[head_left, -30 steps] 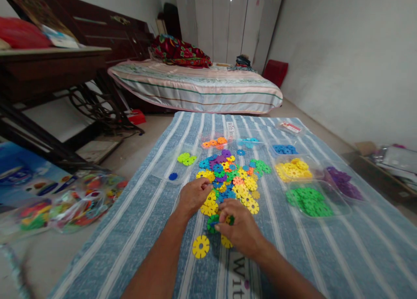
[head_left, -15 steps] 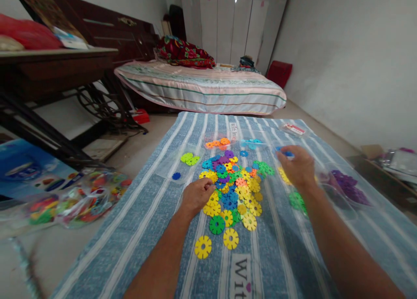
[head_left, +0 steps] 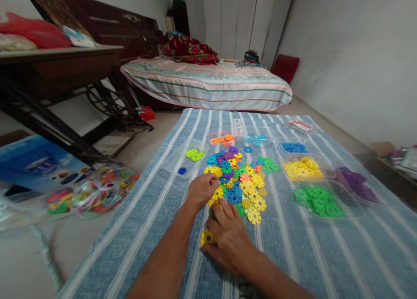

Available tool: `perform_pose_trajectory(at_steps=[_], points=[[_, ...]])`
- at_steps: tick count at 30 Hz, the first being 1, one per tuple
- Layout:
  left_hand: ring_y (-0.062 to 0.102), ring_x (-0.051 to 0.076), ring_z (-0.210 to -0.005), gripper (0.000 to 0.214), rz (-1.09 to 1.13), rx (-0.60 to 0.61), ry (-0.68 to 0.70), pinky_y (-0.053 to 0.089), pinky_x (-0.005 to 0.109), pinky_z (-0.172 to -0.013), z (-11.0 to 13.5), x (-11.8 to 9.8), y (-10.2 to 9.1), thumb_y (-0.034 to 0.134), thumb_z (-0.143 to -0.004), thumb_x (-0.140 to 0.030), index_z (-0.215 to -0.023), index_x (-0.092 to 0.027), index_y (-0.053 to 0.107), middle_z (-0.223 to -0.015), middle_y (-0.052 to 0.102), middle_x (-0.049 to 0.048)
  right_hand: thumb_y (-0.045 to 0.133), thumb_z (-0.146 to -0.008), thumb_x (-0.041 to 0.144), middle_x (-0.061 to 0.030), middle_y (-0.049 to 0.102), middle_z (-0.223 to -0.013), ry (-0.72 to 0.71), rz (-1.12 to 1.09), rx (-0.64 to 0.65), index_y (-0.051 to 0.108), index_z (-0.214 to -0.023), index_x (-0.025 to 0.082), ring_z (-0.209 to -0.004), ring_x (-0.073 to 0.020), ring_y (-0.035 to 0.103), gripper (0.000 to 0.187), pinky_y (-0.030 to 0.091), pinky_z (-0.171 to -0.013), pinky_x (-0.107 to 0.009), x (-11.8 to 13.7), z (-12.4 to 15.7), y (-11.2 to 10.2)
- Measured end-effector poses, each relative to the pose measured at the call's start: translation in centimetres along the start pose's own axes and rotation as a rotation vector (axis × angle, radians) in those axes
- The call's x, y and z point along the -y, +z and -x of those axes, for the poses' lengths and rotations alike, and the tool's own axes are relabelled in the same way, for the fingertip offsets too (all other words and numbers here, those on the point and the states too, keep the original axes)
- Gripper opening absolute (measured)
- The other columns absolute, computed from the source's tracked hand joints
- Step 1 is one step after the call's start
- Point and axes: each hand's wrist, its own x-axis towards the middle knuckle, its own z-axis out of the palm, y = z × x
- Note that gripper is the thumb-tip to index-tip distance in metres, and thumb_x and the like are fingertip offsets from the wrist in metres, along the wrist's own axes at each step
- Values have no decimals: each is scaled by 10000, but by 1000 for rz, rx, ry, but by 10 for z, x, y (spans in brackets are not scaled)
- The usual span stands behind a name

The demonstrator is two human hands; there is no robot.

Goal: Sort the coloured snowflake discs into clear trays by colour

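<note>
A heap of coloured plastic snowflake discs (head_left: 239, 177) lies on a blue striped mat (head_left: 293, 247). My left hand (head_left: 202, 189) rests at the heap's near left edge, fingers curled on yellow discs. My right hand (head_left: 228, 236) lies flat over loose discs in front of the heap, fingers stretched forward; a yellow disc (head_left: 206, 237) shows beside its thumb. Clear trays to the right hold sorted discs: blue (head_left: 294, 147), yellow (head_left: 302, 168), green (head_left: 319, 201) and purple (head_left: 356, 184).
Smaller trays with lime-green discs (head_left: 194, 154) and orange discs (head_left: 222, 139) lie beyond the heap. A clear bag of toy pieces (head_left: 91, 194) lies on the floor at left, by a dark table (head_left: 61, 68). A mattress (head_left: 208, 84) lies behind the mat.
My right hand went out to the blue tray at the right, then came back and now lies over the loose discs in front of the heap. My left hand stayed put.
</note>
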Motion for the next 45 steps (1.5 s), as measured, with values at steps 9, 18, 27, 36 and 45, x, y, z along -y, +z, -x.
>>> perform_pose_trajectory(at_steps=[9, 18, 27, 36, 45], points=[[606, 143, -723, 259, 2, -7, 4, 400, 228, -622, -2, 3, 1, 472, -781, -381, -859, -204, 645, -795, 685, 11, 658, -743, 381, -113, 513, -1254, -6, -23, -63, 630, -976, 153, -1261, -295, 334, 328, 259, -1062, -479, 3, 5, 8], [599, 145, -729, 263, -6, 2, -4, 398, 229, -634, -4, 2, 0, 454, -788, -389, -847, -208, 635, -774, 671, 7, 607, -753, 200, -36, 630, -931, -25, -158, -339, 603, -722, 206, -1051, -200, 515, 31, 406, -957, -380, -13, 7, 1], [591, 147, -725, 241, -7, 12, -28, 380, 232, -615, -3, 0, -2, 465, -779, -368, -838, -212, 638, -774, 664, 4, 511, -838, 249, -75, 633, -859, 187, 463, -760, 592, -764, 188, -939, -212, 557, 125, 422, -887, -411, -127, 4, -119], [596, 141, -730, 230, 6, 6, -13, 391, 223, -614, -2, 1, 0, 479, -778, -367, -843, -217, 642, -775, 672, 0, 486, -856, 233, -60, 620, -835, 126, 357, -600, 598, -814, 185, -906, -197, 550, 129, 438, -867, -377, -115, 7, -79], [612, 152, -738, 255, -8, 1, -4, 413, 233, -631, -1, 1, 0, 485, -781, -384, -859, -207, 651, -786, 684, 14, 637, -760, 315, -111, 565, -1141, 70, 96, -247, 626, -913, 185, -1220, -285, 380, 201, 347, -993, -481, -36, 1, -16]])
